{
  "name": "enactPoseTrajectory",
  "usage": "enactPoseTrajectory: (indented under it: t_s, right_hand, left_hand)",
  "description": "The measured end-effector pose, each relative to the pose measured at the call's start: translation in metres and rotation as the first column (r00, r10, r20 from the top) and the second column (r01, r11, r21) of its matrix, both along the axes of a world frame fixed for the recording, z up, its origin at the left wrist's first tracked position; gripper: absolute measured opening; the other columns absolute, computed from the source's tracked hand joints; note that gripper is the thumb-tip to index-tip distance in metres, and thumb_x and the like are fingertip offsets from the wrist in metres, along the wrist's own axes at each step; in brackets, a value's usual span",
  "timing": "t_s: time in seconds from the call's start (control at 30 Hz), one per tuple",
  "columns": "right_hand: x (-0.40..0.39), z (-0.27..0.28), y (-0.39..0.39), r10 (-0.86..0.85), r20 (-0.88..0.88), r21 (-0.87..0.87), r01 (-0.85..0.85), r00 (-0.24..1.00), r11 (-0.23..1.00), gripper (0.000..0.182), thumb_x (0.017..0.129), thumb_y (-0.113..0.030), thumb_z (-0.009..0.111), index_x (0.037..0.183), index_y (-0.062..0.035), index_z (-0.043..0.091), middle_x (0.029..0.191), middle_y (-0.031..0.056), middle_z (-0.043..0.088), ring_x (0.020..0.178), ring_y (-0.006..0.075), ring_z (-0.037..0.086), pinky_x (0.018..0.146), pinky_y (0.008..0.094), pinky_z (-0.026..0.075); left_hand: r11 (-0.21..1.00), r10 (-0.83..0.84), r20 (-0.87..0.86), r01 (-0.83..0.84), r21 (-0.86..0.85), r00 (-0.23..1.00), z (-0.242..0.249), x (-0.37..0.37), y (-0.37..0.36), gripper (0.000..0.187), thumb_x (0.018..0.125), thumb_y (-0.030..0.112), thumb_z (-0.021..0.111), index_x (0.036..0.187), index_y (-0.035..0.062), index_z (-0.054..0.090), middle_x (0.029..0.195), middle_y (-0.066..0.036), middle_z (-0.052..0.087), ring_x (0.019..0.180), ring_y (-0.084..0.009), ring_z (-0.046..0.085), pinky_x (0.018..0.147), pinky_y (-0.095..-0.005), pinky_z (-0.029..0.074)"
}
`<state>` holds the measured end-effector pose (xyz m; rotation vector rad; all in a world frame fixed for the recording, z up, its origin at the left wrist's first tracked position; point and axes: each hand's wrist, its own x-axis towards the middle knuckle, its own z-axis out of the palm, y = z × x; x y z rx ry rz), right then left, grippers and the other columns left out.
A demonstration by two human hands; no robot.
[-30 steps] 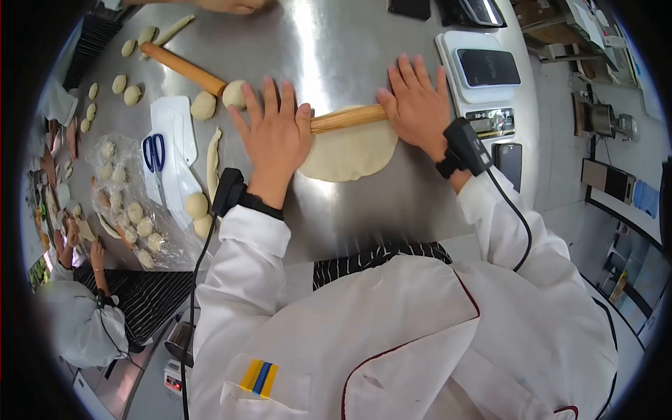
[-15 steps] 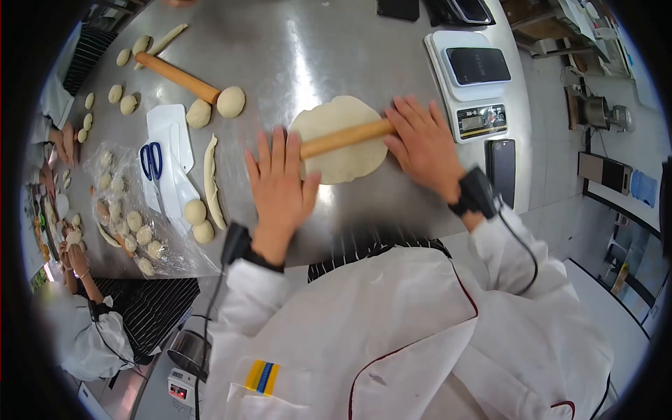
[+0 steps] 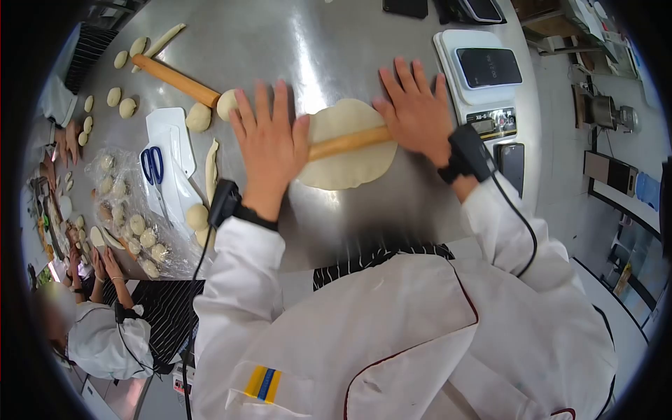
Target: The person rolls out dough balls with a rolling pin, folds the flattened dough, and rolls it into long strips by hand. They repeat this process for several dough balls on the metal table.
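Note:
A wooden rolling pin (image 3: 350,143) lies across a flat, roughly round sheet of dough (image 3: 353,170) on the metal table. My left hand (image 3: 267,143) rests over the pin's left end, fingers stretched out and apart, covering that end. Over the right end lies my right hand (image 3: 418,112), palm down with its fingers spread. Both hands press on the pin without wrapping round it. Left of my left hand are dough balls (image 3: 198,117), a second rolling pin (image 3: 176,80) and a thin dough strip (image 3: 211,171).
Blue-handled scissors (image 3: 152,166) lie on a white scraper-like sheet (image 3: 168,136). Plastic wrap covers several dough balls (image 3: 137,224). A kitchen scale (image 3: 483,105) with a phone (image 3: 488,66) stands at right, another phone (image 3: 509,168) below. Co-workers' hands (image 3: 108,264) are at far left.
Both my hands have slid forward, away from my body, over the rolling pin. The pin's ends now sit nearer my palms. At lower left, a co-worker's arms have shifted rightward.

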<state>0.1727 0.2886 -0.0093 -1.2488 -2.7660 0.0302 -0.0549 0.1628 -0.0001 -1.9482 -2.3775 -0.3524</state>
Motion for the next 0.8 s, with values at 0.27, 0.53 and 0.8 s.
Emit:
enactPoseTrajectory:
  t_s: [0.27,0.53,0.8]
  right_hand:
    - [0.034,0.008,-0.046,0.028,-0.096,-0.100,-0.037,0.995,0.994,0.060,0.098,-0.047,0.045,0.144,-0.0081,0.046,0.153,0.0187,0.039,0.144,0.0383,0.032,0.115,0.0631,0.018]
    - [-0.006,0.010,0.004,-0.006,-0.005,-0.047,0.006,1.000,0.999,0.058,0.098,-0.045,0.046,0.142,-0.0075,0.048,0.151,0.0181,0.041,0.143,0.0387,0.033,0.115,0.0632,0.018]
    - [0.017,0.007,0.000,0.024,-0.125,-0.076,-0.033,0.992,0.997,0.055,0.096,-0.042,0.051,0.138,-0.0058,0.050,0.147,0.0181,0.046,0.141,0.0366,0.038,0.112,0.0598,0.027]
  left_hand:
    - [0.995,0.053,-0.031,-0.055,-0.080,0.998,0.008,0.022,-0.053,0.060,0.095,0.038,0.043,0.146,0.0071,0.045,0.153,-0.024,0.037,0.145,-0.0501,0.020,0.115,-0.0663,0.008]
    - [0.990,0.126,-0.034,-0.128,-0.057,0.991,0.001,0.003,0.001,0.062,0.098,0.043,0.038,0.150,0.0086,0.041,0.155,-0.023,0.034,0.146,-0.0492,0.019,0.114,-0.0682,0.005]
    - [0.999,-0.015,-0.111,0.011,-0.036,0.994,0.006,-0.003,-0.008,0.063,0.093,0.044,0.049,0.143,0.0062,0.048,0.150,-0.022,0.042,0.143,-0.0464,0.027,0.115,-0.0652,0.012]
